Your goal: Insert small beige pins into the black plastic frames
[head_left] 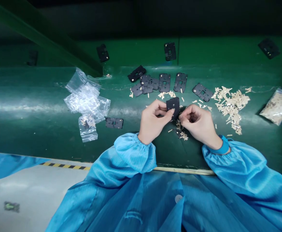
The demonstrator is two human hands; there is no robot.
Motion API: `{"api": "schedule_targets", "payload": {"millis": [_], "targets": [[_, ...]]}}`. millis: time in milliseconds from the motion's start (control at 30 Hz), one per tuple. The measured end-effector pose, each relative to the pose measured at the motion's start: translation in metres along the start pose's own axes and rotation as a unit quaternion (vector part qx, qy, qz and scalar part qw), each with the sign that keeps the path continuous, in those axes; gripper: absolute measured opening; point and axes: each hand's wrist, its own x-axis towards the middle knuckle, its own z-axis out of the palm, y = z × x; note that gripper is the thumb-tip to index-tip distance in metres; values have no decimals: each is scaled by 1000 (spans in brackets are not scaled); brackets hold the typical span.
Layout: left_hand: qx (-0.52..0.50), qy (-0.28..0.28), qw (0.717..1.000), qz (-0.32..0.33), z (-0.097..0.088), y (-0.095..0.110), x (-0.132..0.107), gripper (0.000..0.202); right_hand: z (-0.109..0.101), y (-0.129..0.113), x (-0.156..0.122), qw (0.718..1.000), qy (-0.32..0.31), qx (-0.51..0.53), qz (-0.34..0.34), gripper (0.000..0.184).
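Between thumb and fingers, my left hand grips a flat black plastic plate, held tilted above the green bench. My right hand is beside the plate's right edge, thumb and forefinger pinched together; whatever sits between the tips is too small to make out. Under and between the hands lies a small heap of pale strips with some dark bits among them. Beyond my hands, similar black plates with cut-outs, such as this one, rest on the bench, some overlapping.
A larger pile of pale strips spreads to the right, near a filled clear bag. Clear plastic bags are heaped at left, beside a black plate. More plates lie along the back ledge. A green beam slants down at upper left.
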Motion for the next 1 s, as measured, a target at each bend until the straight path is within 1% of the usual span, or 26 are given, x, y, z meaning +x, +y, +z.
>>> {"api": "schedule_targets", "payload": {"millis": [200,367,533,700,1000], "targets": [[-10,-4,1000,6,0,1,0,19,1,-1,0,1000,8,2,10,5],[-20,-5,1000,-6,-1,0,1,25,0,0,0,1000,11,14,23,7],[-42,-13,999,-28,-3,0,1,29,-1,-2,1,998,5,43,38,8],[-69,-16,996,-54,-4,2,2,32,-4,-7,2,996,-14,68,55,8],[-121,-30,985,-117,-6,3,2,35,-5,-12,3,990,-45,109,78,18]]}}
